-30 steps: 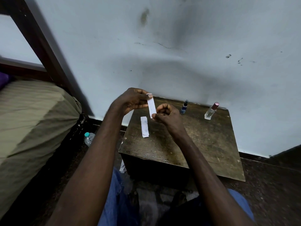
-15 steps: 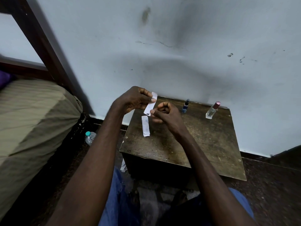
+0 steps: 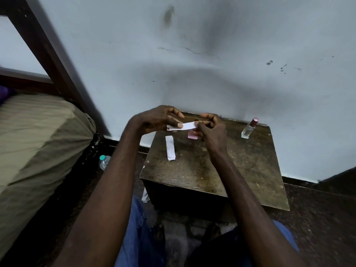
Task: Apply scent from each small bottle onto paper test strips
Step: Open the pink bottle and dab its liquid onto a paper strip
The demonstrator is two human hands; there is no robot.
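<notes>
White paper strip (image 3: 186,126): held level above the far left part of the table, stretched between both hands; its left end shows a small dark mark.
Left hand (image 3: 158,119): thumb and fingertips (image 3: 180,125) pinch the strip's left end — the other fingers curl above it.
Right hand (image 3: 212,130): thumb and forefinger pressed together on the strip's right end; the remaining fingers fold into the palm.
Second paper strip (image 3: 170,148): lies flat on the table below the left hand, long axis running away from the person, apart from both hands.
Pink bottle (image 3: 192,135): small, only partly seen under the right hand's fingers, at the table's far edge; whether the hand touches it cannot be told.
Clear glass bottle (image 3: 249,128): upright at the far right corner of the table, with a pink-metallic cap — well apart from both hands.
Wooden table (image 3: 240,170): low, dark, worn top, set against the wall.
Wall (image 3: 212,64): pale blue-grey, with dark smudges and a thin crack.
Plastic water bottle (image 3: 104,161): teal cap, on the floor left of the table, beside the bedding.
Bedding (image 3: 38,135): olive-brown, bulky, at far left under a dark wooden frame (image 3: 48,51).
Trousers (image 3: 134,237): blue, on the person's legs at the bottom edge.
</notes>
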